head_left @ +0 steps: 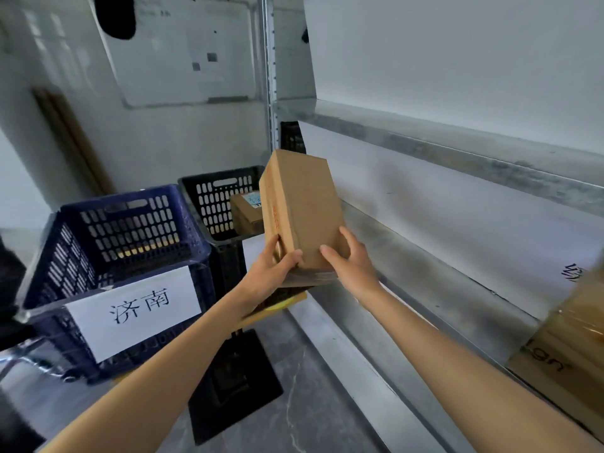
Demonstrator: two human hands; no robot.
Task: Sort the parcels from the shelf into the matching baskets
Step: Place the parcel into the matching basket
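A brown cardboard parcel [302, 207] is held up in the middle of the view, tilted with its long side pointing away from me. My left hand [273, 273] grips its near left corner, thumb on top. My right hand [351, 259] holds its near right side, fingers curled over the top face. A blue basket [130, 223] with a white paper label stands at the left. Behind it is a black basket [209, 197] with a small parcel [246, 212] inside. The parcel in my hands hovers beside the black basket, left of the metal shelf [408, 273].
Another cardboard box [568, 348] lies on the shelf at the far right edge. A shelf upright [269, 76] rises behind the black basket. The black basket sits on a dark stand [228, 387] on the grey floor. A whiteboard hangs on the back wall.
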